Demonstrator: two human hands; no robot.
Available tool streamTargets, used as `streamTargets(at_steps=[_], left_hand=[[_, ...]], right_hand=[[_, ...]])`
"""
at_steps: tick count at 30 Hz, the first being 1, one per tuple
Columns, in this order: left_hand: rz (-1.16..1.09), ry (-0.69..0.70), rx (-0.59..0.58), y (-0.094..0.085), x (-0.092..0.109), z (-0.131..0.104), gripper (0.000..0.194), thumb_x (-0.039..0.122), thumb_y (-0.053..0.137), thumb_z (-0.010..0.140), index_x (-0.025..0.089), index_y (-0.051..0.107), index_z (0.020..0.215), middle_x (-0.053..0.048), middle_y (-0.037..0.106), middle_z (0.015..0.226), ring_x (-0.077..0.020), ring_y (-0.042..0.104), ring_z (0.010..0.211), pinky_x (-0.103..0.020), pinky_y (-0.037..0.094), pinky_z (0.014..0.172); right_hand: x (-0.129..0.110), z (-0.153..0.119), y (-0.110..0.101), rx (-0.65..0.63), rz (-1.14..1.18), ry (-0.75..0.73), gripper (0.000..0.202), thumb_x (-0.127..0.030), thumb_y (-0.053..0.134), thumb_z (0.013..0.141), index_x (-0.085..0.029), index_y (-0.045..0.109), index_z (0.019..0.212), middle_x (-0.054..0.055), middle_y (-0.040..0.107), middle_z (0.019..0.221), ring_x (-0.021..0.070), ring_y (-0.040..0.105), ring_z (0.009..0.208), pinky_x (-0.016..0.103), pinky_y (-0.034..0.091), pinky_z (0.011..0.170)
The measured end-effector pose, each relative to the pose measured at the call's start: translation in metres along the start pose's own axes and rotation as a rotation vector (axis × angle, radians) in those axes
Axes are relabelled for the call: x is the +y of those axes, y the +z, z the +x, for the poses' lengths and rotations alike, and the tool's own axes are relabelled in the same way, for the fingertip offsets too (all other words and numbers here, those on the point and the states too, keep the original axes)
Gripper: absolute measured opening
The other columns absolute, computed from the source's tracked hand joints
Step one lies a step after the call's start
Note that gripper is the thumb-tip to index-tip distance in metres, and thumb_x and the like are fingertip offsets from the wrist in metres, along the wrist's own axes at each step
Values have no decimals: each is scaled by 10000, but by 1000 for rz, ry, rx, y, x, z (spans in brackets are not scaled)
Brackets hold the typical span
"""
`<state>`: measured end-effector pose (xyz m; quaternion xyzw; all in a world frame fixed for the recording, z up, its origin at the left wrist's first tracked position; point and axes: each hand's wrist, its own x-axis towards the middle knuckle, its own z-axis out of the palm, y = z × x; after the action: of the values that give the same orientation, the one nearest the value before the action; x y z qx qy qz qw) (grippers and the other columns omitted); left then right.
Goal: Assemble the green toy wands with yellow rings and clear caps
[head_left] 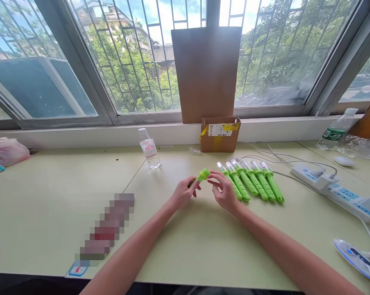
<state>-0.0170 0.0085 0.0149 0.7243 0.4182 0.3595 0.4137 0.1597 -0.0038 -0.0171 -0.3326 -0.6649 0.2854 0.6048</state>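
Note:
My left hand [184,192] is closed around a short bright green cylindrical piece [204,174], with its wider ribbed end pointing up and right. Most of that piece's lower part is hidden by my fingers. My right hand [224,192] is just to the right, fingers bent and apart, with a fingertip at or very near the green end; whether it touches, I cannot tell. Beyond my right hand, several green sticks [261,185] with ribbed grips and clear tips lie side by side on the table.
A water bottle [150,149] stands left of centre. A small cardboard box [220,141] is by the sill, before an upright cardboard sheet [207,73]. At right are a power strip [341,192], cables, a white-blue device [357,258] and another bottle [335,131]. A blurred-out object [107,229] lies left.

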Motion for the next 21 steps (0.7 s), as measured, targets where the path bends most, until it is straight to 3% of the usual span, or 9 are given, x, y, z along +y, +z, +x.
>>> streamTargets(at_steps=[9, 21], left_hand=[[-115, -105, -104, 1, -2, 0, 437, 559, 341, 877, 160, 519, 873, 31, 529, 588, -52, 370, 344, -190, 273, 354], [-489, -300, -212, 6, -3, 1, 422, 561, 371, 848, 167, 507, 907, 54, 474, 494, -63, 338, 290, -185, 233, 305]], right_hand=[[1, 0, 0, -14, 6, 10, 424, -42, 441, 707, -242, 611, 1040, 52, 517, 1134, 193, 551, 1066, 389, 531, 923], [7, 0, 0, 56, 41, 36, 362, -78, 460, 700, -230, 628, 983, 47, 582, 1087, 195, 576, 1025, 395, 523, 920]])
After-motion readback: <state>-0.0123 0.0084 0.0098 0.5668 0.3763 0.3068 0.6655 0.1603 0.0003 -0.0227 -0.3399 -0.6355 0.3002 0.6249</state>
